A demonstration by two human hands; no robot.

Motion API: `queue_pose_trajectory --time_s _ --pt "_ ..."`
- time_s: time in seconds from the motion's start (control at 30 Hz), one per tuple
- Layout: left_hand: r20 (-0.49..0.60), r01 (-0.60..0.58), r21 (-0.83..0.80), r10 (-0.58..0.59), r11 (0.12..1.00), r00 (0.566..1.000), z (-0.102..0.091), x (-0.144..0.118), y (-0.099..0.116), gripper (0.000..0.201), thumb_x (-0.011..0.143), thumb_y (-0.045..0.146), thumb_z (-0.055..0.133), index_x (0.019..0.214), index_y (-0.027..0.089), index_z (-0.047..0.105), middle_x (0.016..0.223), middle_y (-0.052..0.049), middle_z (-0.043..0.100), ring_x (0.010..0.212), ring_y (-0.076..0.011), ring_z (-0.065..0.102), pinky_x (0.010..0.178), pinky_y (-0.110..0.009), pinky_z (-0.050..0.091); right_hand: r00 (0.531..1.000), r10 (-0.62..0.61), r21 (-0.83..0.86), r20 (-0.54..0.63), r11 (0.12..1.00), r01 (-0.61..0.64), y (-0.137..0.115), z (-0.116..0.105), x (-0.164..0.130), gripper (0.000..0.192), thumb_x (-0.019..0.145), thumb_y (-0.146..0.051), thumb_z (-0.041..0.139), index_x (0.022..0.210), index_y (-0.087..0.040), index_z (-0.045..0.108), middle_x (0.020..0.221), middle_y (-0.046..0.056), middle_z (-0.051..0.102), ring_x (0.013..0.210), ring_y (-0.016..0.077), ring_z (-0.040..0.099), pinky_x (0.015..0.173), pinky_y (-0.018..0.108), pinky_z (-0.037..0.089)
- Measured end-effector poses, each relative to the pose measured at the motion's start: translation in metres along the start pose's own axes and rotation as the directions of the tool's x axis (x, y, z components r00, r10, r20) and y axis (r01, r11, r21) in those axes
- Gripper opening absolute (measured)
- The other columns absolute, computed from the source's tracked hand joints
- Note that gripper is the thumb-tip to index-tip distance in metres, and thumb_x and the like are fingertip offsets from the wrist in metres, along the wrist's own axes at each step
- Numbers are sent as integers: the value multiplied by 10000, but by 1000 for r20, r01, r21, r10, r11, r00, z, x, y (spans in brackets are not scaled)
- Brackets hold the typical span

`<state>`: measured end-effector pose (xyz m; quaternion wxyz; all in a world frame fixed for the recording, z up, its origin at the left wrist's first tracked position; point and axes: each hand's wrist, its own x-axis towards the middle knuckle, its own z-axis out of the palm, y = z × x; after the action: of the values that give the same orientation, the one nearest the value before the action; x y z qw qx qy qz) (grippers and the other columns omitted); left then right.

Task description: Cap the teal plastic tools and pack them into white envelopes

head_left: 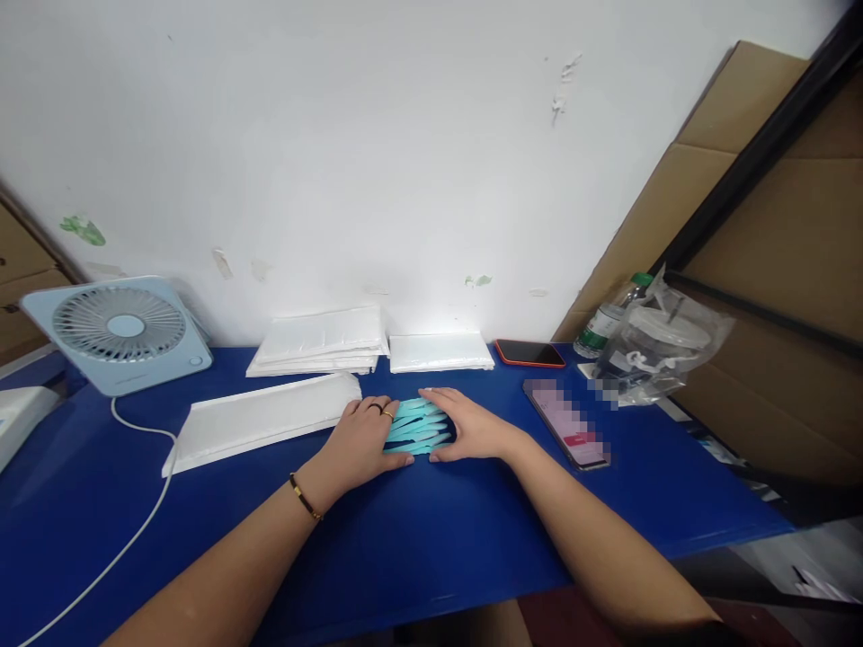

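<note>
A bunch of slim teal plastic strips (419, 426) lies on the blue table, roughly side by side, some crossing at a slant. I cannot make out what kind of item they are. My left hand (368, 442), with two rings and a bracelet at the wrist, curls around their left ends, fingers at the far side and thumb at the near side. Around the right ends my right hand (475, 429) is curved the same way, its thumb close to the left thumb. A small gap shows between the strips and the right palm.
Left of my hands lies a long white packet (262, 422); stacked white packets (316, 341) and another white packet (441, 352) sit by the wall. A blue fan (125, 332) with a white cable stands left. Two phones (530, 353), a bottle (600, 328) and a bagged cup (664, 346) are right.
</note>
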<state>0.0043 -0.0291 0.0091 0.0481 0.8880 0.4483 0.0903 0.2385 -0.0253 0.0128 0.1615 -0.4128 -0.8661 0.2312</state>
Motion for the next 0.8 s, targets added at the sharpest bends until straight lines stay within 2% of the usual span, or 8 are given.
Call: queue_pose_trajectory --time_s 0.13,0.23,0.37,0.47,0.53,0.63,0.7,0.8 --pt "58 -32 72 28 997 998 -1 3 8 404 789 379 537 1128 159 535 1048 -121 584 987 -272 521 853 -398 388 998 -51 -90 29 995 53 -11 3 3 708 674 -299 693 1317 -179 423 1172 116 500 1081 258 458 918 377 407" --pt "105 -59 121 46 991 993 -1 5 18 243 780 262 503 985 146 564 940 -111 596 883 -254 551 764 -364 423 997 -42 -220 60 974 54 -22 6 4 436 683 -196 628 1106 -145 539 1011 97 521 938 224 495 797 329 446" --pt "143 -62 148 41 987 989 2 6 25 175 773 230 490 902 136 560 915 -112 602 831 -242 566 731 -352 438 996 -1 -395 93 918 38 -30 12 7 268 675 -179 607 929 -137 534 959 96 515 868 213 500 720 309 444" --pt "162 -64 148 40 987 986 4 5 27 191 753 255 537 901 136 559 941 -111 605 842 -244 569 733 -351 446 992 7 -480 128 876 56 -33 17 10 252 682 -243 633 890 -140 535 939 99 534 880 232 512 755 334 441" --pt "127 -68 163 47 984 991 6 4 27 209 736 266 568 901 137 554 971 -117 598 883 -257 562 750 -358 446 992 14 -518 128 854 55 -35 19 11 258 693 -264 630 901 -141 541 952 102 547 901 245 525 770 344 439" --pt "45 -52 154 46 987 998 8 2 27 202 741 249 572 912 149 531 972 -111 597 919 -263 558 760 -352 440 991 71 -520 112 854 -3 -39 12 8 266 721 -261 605 956 -151 546 1003 95 556 831 220 565 698 323 447" --pt "33 -6 93 3 996 999 6 1 26 204 762 239 553 942 157 504 905 -89 609 842 -245 583 699 -330 439 995 67 -432 77 902 -27 -42 -1 5 326 715 -272 632 1013 -169 548 1015 73 568 800 201 581 673 304 446" --pt "4 69 -123 -69 990 998 1 3 26 186 804 262 507 961 173 462 777 -37 602 678 -202 588 584 -288 408 995 -57 -122 -84 991 47 -51 -28 1 522 703 -358 694 1165 -203 507 1055 53 584 896 202 580 729 294 452"
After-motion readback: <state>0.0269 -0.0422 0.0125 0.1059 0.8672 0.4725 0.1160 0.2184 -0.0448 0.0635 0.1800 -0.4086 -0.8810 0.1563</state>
